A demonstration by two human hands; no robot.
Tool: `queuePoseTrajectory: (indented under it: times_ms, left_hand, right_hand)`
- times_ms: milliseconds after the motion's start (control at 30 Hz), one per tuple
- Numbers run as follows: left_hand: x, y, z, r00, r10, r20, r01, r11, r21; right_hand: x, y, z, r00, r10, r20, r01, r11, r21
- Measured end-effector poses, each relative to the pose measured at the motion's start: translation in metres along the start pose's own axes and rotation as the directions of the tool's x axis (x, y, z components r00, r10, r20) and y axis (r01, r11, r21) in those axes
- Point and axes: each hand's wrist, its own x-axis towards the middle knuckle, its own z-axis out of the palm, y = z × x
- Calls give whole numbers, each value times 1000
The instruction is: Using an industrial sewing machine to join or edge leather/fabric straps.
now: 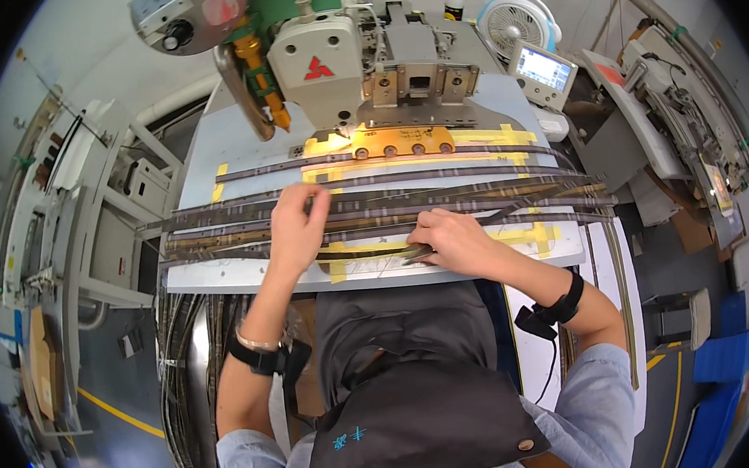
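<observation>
Long dark patterned webbing strips (372, 201) lie side by side across the worktable in front of me. My left hand (300, 227) is raised over them left of the middle, its fingers curled in toward the thumb; whatever they pinch, if anything, is too small to make out. Near the table's front edge my right hand (445, 242) is closed on the end of a dark webbing strip (367, 254) that runs off to the left. Loose threads hang by its fingertips. Beyond the strips, an orange clamp plate (402, 141) rests over one strip under a lit sewing head (315, 63).
Yellow tape (537, 236) marks the pale tabletop. A control screen (544, 69) and a white fan (516, 25) stand at the back right. Bundled strips (179, 381) hang off the front left. More machines stand on both sides.
</observation>
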Motion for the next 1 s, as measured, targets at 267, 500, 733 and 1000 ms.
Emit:
queuePoseTrajectory:
  times_ms: [267, 500, 733, 1000]
  left_hand:
    - [-99, 50, -5, 694, -344, 632, 717, 258, -647]
    - [-98, 59, -12, 868, -496, 12, 192, 314, -930]
    - [-103, 80, -32, 850, -490, -194, 61, 457, -887]
    - [-104, 93, -35, 846, -462, -266, 22, 528, -849]
  right_hand:
    - [17, -13, -39, 993, 31, 113, -53, 980, 191]
    - [-22, -7, -84, 959, 25, 281, -158, 873, 461]
    - [-36, 6, -92, 973, -22, 230, -103, 851, 515]
    - [-36, 14, -90, 966, -54, 253, -98, 830, 549]
